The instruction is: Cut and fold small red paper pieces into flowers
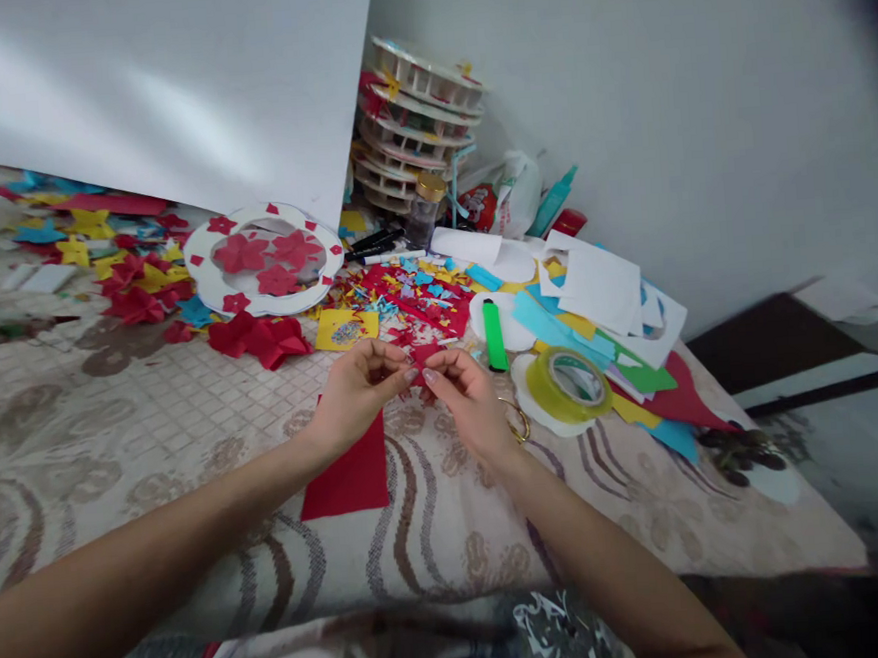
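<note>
**Small red paper piece in both hands, red blooms already made nearby**

Clock directions run from where the hands meet, with twelve pointing away from the person. The left hand [353, 395] and right hand [470, 397] are nearly together, fingertips pinching a small red paper piece [422, 354] between them, raised over the table [649, 530]. Its exact shape is hidden by the fingers.

What looks done: folded red paper flowers [259, 340] lie at ten o'clock, and beyond them, at about eleven, a round white piece [279, 304] carries small red shapes on its rim and larger red flowers inside it. At twelve to one, a heap of tiny coloured paper bits [437, 294] suggests much cutting is finished.

What seems left: the piece in hand appears to be mid-shaping, and a red sheet [351, 470] at seven to eight o'clock, partly behind the left hand, looks unworked. A green cutter [495, 335] at two and yellow tape [548, 386] at three lie unheld.
</note>
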Tool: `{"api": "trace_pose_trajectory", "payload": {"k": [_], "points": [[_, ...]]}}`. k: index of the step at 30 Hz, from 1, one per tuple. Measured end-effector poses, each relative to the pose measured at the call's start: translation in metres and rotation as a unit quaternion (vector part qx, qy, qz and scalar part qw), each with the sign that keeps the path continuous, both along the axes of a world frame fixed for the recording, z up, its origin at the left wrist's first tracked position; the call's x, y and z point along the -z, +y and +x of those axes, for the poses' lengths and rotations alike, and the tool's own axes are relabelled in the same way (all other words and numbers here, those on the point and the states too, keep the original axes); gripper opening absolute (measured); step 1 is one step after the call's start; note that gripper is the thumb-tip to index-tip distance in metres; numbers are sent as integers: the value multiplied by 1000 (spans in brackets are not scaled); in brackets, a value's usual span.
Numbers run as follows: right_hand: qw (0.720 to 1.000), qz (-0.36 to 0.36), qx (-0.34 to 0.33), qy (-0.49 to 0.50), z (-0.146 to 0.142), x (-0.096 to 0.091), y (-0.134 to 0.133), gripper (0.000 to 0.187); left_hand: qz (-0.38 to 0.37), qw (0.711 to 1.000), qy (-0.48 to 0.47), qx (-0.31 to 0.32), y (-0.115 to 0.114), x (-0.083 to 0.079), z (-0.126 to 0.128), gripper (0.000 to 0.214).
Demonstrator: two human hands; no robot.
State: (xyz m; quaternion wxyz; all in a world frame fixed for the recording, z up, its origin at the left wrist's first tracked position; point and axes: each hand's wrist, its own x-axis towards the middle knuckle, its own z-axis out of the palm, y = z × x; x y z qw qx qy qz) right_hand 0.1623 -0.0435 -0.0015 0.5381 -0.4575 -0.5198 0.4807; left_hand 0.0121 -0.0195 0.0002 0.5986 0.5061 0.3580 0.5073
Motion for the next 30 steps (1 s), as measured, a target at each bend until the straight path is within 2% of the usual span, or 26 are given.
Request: {"api": "trace_pose_trajectory", "payload": {"k": [19,30], "points": [[1000,6,-1,-20,2,0,0,13,-19,1000,2,5,0,0,-1,28],[999,-32,-28,11,8,-5,4,29,-15,1000,-3,13,-1,0,-1,26]]}}
